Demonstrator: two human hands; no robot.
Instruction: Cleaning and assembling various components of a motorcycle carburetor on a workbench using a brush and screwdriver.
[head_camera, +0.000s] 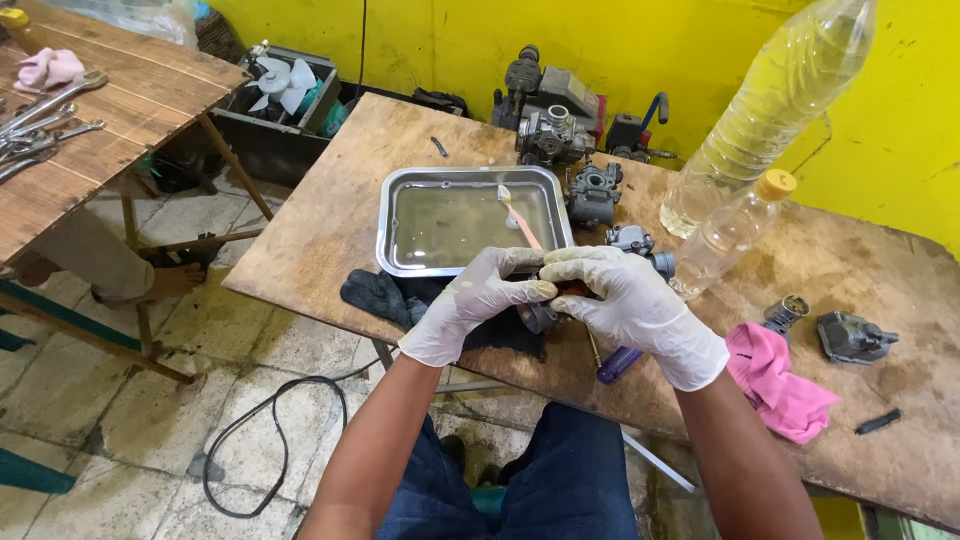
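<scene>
At frame centre, the gloved left hand (470, 300) and right hand (625, 300) together clasp a small grey metal carburettor part (538, 317) over a dark rag (400, 298), just below the shallow steel tray (392, 215) holding a pink toothbrush (517, 215), on the wooden worktop (330, 200).

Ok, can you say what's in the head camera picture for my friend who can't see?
Two white-gloved hands, left hand and right hand, hold a small metal engine part over a wooden table. Behind them sits a steel tray of liquid with a toothbrush in it.

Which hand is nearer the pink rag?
Right. The right hand sits just left of the pink rag; the left hand is farther left, beyond it.
</scene>
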